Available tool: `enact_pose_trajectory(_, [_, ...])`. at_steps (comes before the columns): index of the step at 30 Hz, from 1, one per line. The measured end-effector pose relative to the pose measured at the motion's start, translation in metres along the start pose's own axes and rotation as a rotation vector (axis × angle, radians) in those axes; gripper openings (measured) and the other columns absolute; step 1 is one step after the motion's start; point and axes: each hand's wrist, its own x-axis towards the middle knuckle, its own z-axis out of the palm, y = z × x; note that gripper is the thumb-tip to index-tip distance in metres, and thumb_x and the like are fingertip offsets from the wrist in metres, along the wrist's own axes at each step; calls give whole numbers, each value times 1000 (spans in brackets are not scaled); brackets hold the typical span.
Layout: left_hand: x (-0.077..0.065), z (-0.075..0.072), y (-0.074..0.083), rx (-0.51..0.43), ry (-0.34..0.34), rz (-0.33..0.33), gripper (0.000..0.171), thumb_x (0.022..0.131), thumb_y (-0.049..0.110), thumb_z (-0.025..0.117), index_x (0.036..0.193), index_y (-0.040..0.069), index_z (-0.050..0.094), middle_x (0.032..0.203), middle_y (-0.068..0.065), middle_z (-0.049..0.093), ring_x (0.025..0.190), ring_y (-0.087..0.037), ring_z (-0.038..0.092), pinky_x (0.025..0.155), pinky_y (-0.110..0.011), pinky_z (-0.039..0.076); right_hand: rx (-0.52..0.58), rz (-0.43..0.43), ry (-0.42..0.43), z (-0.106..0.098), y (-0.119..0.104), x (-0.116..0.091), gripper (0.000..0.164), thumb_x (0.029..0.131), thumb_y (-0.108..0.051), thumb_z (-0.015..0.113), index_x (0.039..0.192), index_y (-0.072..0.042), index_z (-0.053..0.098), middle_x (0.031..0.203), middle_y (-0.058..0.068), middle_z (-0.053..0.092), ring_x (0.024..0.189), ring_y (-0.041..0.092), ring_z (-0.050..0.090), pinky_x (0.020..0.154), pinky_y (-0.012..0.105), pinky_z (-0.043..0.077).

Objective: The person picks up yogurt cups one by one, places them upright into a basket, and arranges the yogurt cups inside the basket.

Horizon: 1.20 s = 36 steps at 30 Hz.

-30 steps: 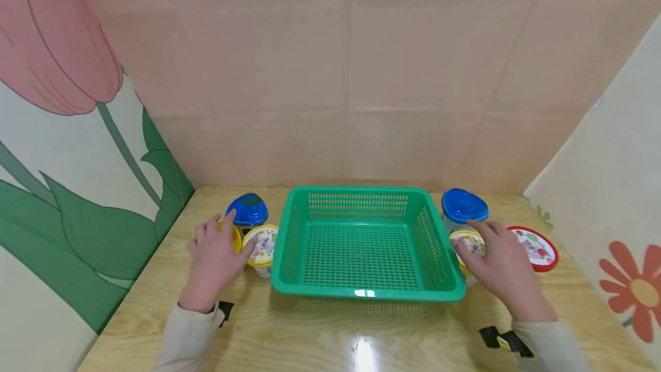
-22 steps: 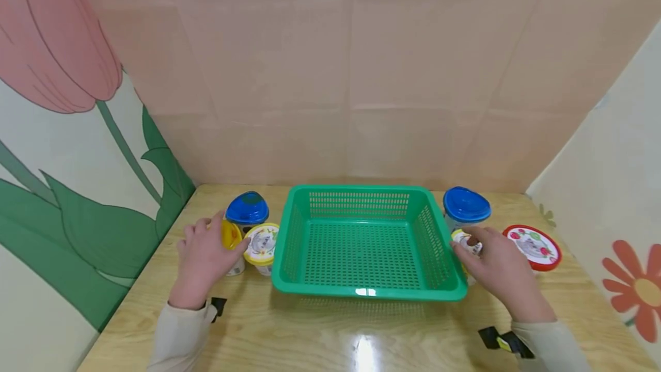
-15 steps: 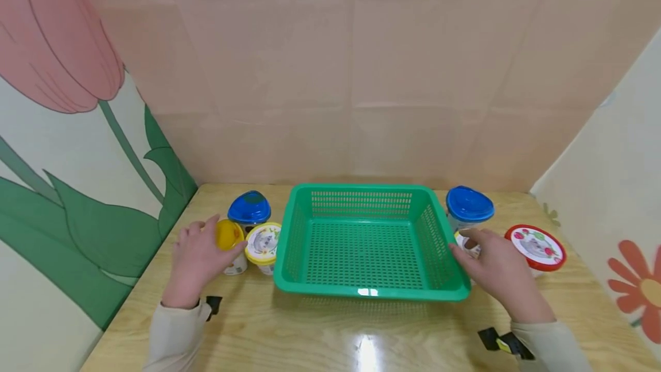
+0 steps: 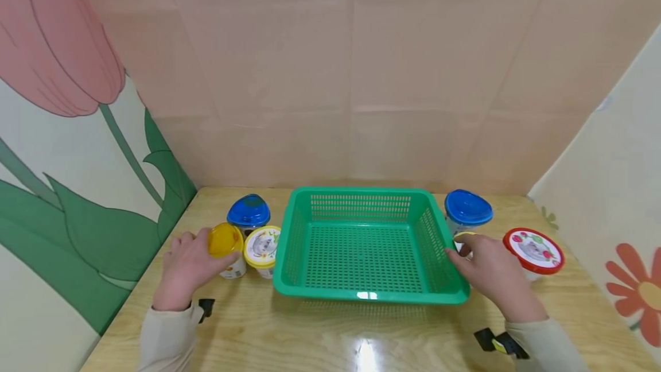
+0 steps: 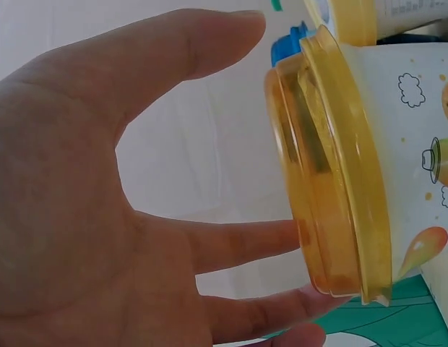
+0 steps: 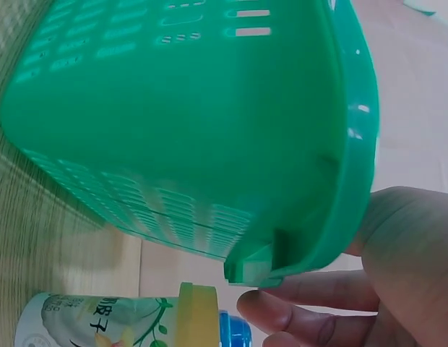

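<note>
My left hand (image 4: 188, 266) is spread beside a tub with an amber-yellow lid (image 4: 225, 240), at the left of the table. In the left wrist view the thumb stands apart from the lid (image 5: 332, 173), and fingertips reach its far edge; whether they touch cannot be told. My right hand (image 4: 493, 268) hovers over a yellow-lidded tub mostly hidden beneath it, close to the right rim of a green plastic basket (image 4: 369, 294). In the right wrist view its loosely bent fingers are near the basket rim (image 6: 361, 144) and above the yellow-lidded tub (image 6: 199, 314).
A white-topped tub with a yellow rim (image 4: 262, 247) touches the basket's left side. Blue-lidded tubs stand behind, one at left (image 4: 249, 211) and one at right (image 4: 468, 208). A red-rimmed tub (image 4: 534, 251) is right of my right hand. Walls border the table (image 4: 289, 337).
My left hand has drawn left and nearer to me, uncovering more of the amber-yellow lid. The right hand has shifted slightly nearer to me, covering more of its tub. The basket stays put.
</note>
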Motion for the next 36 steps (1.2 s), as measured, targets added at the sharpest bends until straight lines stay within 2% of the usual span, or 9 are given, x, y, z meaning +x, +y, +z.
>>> enact_pose_trajectory(7, [3,3,-4,-7,-2,-1,94,80,55,75,140,-9,40,111,-33,49,99,-46,41,74,-55,39,2,25,-32,1,0,1,48,91,-29,73,120,8,64,93,17,70,69,19,60,52,30,52])
enact_pose_trajectory(17, [9,8,-9,0,6,-13,101,79,62,74,139,-11,39,117,-37,49,104,-51,41,79,-60,40,0,22,-19,2,-3,2,45,90,-27,73,119,7,64,92,17,70,69,19,61,52,30,52])
enact_pose_trajectory(22, [10,9,-11,6,4,-20,101,78,63,74,137,-12,40,116,-36,50,101,-49,41,78,-58,40,8,21,-29,3,-4,2,46,91,-27,73,121,6,64,93,18,70,69,19,60,52,30,52])
enact_pose_trajectory(28, [12,8,-11,21,9,5,99,77,63,74,135,-12,43,111,-34,52,98,-47,43,76,-55,41,4,39,-40,3,-2,2,50,91,-29,72,127,4,61,94,18,68,69,19,58,52,30,51])
enact_pose_trajectory(36, [13,10,-10,17,12,15,96,79,61,74,134,-11,44,110,-33,52,97,-46,45,73,-53,42,10,22,-25,4,-1,2,49,91,-27,72,126,5,61,91,15,67,69,20,57,52,30,50])
